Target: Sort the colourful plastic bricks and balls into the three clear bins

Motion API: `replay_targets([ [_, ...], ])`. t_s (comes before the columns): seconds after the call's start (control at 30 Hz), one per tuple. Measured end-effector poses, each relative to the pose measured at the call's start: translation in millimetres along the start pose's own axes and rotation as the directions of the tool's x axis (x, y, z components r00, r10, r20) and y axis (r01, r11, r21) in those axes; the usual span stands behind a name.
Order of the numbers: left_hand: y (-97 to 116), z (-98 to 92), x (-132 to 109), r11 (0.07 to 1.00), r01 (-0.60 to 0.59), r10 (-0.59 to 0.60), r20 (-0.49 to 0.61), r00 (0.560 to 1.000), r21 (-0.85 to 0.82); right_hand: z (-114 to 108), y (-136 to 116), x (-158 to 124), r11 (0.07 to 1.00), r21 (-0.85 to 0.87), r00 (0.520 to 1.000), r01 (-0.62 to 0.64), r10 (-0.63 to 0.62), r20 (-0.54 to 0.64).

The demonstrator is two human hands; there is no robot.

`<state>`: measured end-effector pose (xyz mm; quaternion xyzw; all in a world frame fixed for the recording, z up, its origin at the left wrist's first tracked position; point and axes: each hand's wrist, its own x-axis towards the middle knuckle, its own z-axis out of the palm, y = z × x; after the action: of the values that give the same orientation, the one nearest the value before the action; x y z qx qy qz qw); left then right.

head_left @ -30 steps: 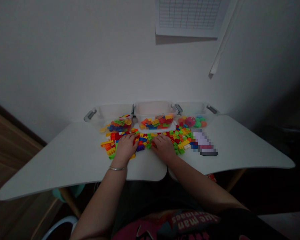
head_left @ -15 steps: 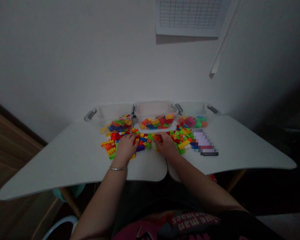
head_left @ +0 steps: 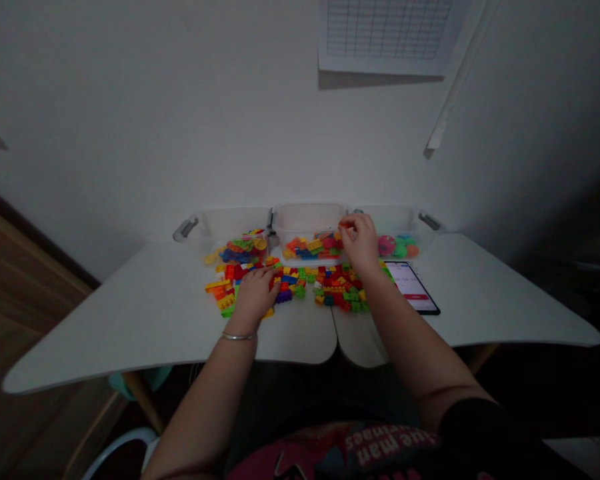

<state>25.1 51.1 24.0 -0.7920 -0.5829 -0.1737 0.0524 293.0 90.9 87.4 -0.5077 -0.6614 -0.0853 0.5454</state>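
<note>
Loose coloured bricks (head_left: 337,288) lie spread along the middle of the white table. My left hand (head_left: 255,292) rests over the left part of them, fingers apart, with no brick visibly held. Above the right side of the middle clear bin (head_left: 314,257), my right hand (head_left: 361,243) pinches a small orange brick (head_left: 347,229) between thumb and fingers. That bin holds orange, yellow, red and blue bricks. The left clear bin (head_left: 235,217) contains blue, green and yellow pieces. Round pink, green and orange pieces are inside the right clear bin (head_left: 395,217), partly behind my right hand.
A phone (head_left: 413,287) with a lit screen lies to the right of the bricks. Behind the bins rises a wall with a printed grid sheet (head_left: 385,33). The white table (head_left: 130,320) has a seam between its two halves near my body.
My right hand has gone from the loose bricks up and right to the middle bin, carrying the orange brick. My left hand has stayed nearly in place. The view has shifted slightly.
</note>
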Motion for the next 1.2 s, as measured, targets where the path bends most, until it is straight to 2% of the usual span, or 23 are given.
replay_targets([
  [0.1, -1, 1.8, 0, 1.0, -0.001, 0.001, -0.001, 1.0, -0.008, 10, 9, 10, 1.0, -0.023, 0.999, -0.014, 0.015, 0.034],
  [0.27, -2, 3.1, 1, 1.0, 0.006, -0.006, 0.007, 1.0, -0.003, 21, 15, 2, 0.994, -0.11, 0.989, 0.004, 0.013, 0.151],
  [0.43, -2, 1.9, 1, 1.0, 0.003, -0.003, 0.021, 1.0, -0.008, 21, 14, -7, 0.976, -0.193, 0.975, 0.105, -0.062, 0.215],
  [0.6, -2, 2.0, 1, 1.0, 0.002, -0.002, 0.014, 1.0, -0.011, 14, 15, -7, 0.972, -0.186, 0.962, 0.14, -0.09, 0.256],
  [0.7, -2, 3.2, 1, 1.0, 0.001, -0.001, 0.006, 1.0, -0.017, 9, 6, -9, 0.982, -0.141, 0.97, 0.126, -0.092, 0.226],
  [0.8, -2, 3.9, 2, 1.0, 0.0, 0.0, 0.009, 1.0, -0.016, 6, -15, -17, 0.986, -0.072, 0.968, 0.148, -0.13, 0.214],
  [0.87, -2, 3.7, 2, 1.0, 0.0, 0.0, 0.01, 1.0, -0.009, 6, -33, -27, 0.98, -0.007, 0.944, 0.199, -0.19, 0.27],
  [1.0, -2, 3.5, 1, 1.0, -0.008, 0.008, 0.001, 1.0, 0.002, 13, -61, -59, 0.968, 0.072, 0.862, 0.239, -0.245, 0.444],
  [1.1, -3, 5.0, 1, 1.0, -0.013, 0.013, -0.006, 1.0, -0.002, 19, -65, -84, 0.959, 0.035, 0.809, 0.281, -0.257, 0.528],
  [1.2, -4, 6.3, 1, 1.0, -0.013, 0.013, -0.009, 1.0, -0.006, 24, -58, -102, 0.94, 0.005, 0.763, 0.341, -0.28, 0.582],
])
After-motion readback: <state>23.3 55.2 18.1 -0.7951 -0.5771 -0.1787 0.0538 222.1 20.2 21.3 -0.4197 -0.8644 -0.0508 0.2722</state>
